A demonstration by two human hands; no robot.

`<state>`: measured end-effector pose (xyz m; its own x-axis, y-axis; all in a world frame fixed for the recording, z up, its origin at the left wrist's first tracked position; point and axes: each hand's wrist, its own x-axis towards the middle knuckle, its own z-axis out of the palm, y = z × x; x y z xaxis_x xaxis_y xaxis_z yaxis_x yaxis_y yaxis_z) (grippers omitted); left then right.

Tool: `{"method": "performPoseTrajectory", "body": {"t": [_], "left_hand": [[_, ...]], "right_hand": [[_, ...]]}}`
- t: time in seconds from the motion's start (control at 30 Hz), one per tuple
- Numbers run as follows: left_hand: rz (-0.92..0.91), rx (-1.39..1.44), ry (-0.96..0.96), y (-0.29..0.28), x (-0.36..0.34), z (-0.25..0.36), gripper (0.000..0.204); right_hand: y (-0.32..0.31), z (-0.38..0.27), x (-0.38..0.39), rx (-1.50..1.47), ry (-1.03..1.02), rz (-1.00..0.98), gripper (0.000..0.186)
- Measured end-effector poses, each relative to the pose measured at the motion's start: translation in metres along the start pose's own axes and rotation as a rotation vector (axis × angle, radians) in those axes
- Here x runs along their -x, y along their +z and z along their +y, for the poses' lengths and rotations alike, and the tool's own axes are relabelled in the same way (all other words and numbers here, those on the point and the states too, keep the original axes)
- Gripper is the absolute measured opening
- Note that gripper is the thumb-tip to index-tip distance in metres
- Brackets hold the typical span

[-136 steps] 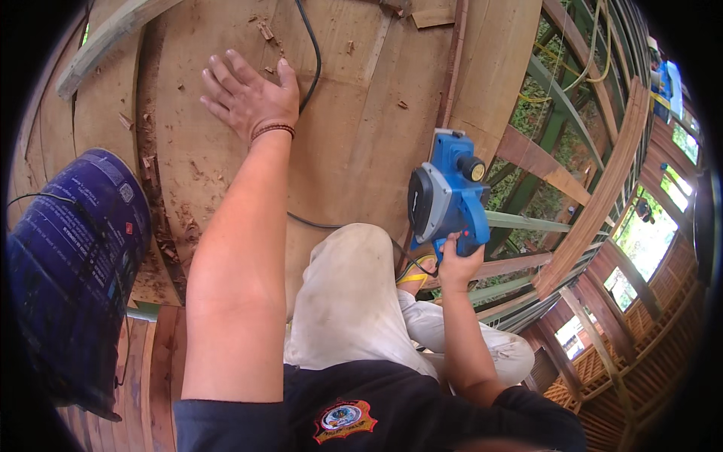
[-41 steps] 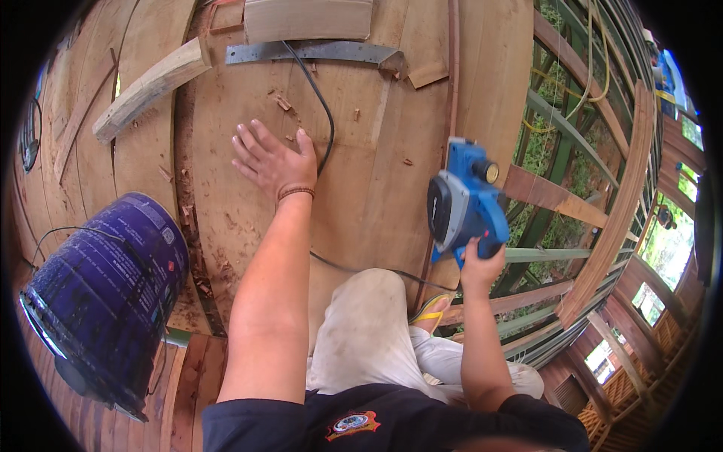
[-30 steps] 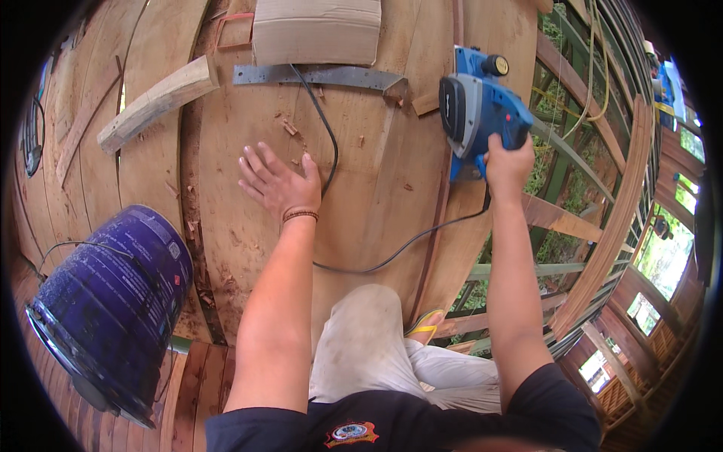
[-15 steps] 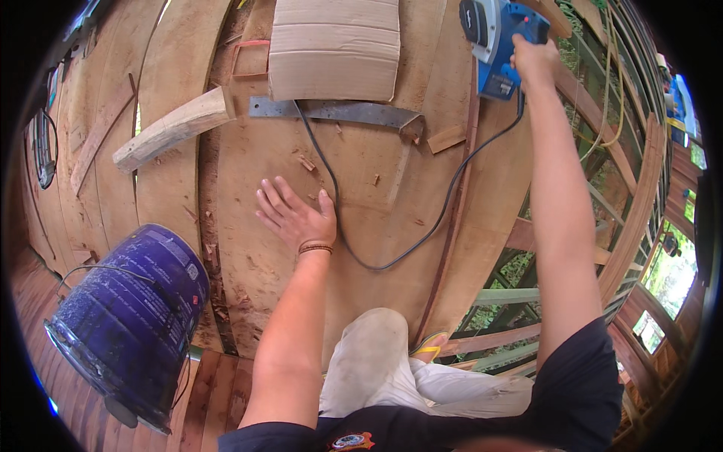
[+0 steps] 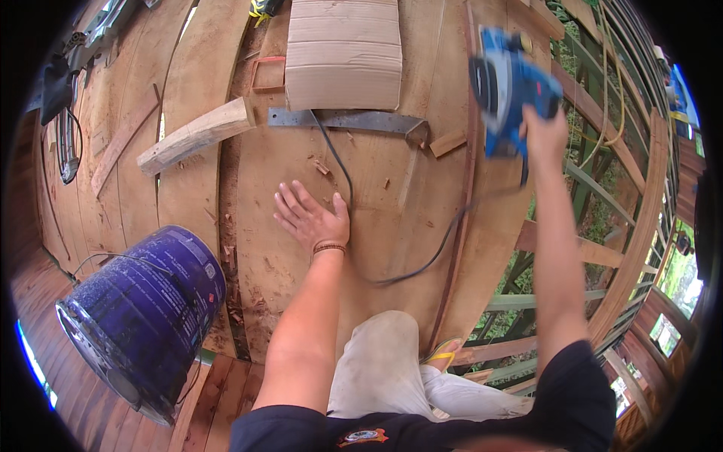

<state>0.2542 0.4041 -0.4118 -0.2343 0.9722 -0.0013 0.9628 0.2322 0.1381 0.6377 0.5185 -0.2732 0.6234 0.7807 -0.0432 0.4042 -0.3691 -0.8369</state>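
Note:
At the upper right, my right hand [image 5: 545,135] is wrapped round the handle of a blue electric hand planer [image 5: 506,94], which is smeared by motion. Its black cord [image 5: 444,248] loops over the wide wooden planks [image 5: 376,226] and passes under a cardboard sheet. My left hand [image 5: 312,218] lies flat on the planks with its fingers spread, holding nothing, close to the cord. Just beyond it are small wood shavings [image 5: 322,167] and a flat metal bar [image 5: 339,120] along the near edge of the cardboard [image 5: 344,56].
A purple bucket [image 5: 151,301] stands at the left. Curved timber [image 5: 199,135] and a thin wood strip [image 5: 124,143] lie beyond it. A small wood block [image 5: 449,143] sits right of the metal bar. Gaps between beams [image 5: 520,301] open at the right, with greenery below.
My right hand has brought the planer nearer to me and turned it somewhat, and the cord has shifted with it. My left hand stays flat on the planks. The view has shifted slightly.

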Motion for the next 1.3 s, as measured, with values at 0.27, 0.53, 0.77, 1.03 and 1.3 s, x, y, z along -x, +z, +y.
{"method": "performPoseTrajectory", "body": {"t": [0.27, 0.53, 0.77, 1.03, 1.3], "left_hand": [[0.024, 0.012, -0.018, 0.002, 0.0, 0.001, 0.09], [0.033, 0.04, -0.023, 0.007, 0.0, -0.001, 0.093], [0.002, 0.035, -0.031, 0.006, 0.002, -0.001, 0.092], [0.006, 0.02, -0.021, 0.001, 0.0, 0.002, 0.089], [0.006, -0.013, 0.008, 0.001, -0.002, 0.001, 0.094]], "right_hand": [[-0.099, 0.044, 0.326, 0.041, 0.415, 0.076, 0.027], [-0.109, 0.091, 0.394, 0.086, 0.424, 0.127, 0.018], [-0.06, 0.08, 0.28, 0.299, 0.185, 0.137, 0.037], [-0.002, 0.017, 0.124, 0.153, 0.245, 0.107, 0.033], [0.055, -0.009, -0.03, 0.173, 0.073, 0.12, 0.026]]}}
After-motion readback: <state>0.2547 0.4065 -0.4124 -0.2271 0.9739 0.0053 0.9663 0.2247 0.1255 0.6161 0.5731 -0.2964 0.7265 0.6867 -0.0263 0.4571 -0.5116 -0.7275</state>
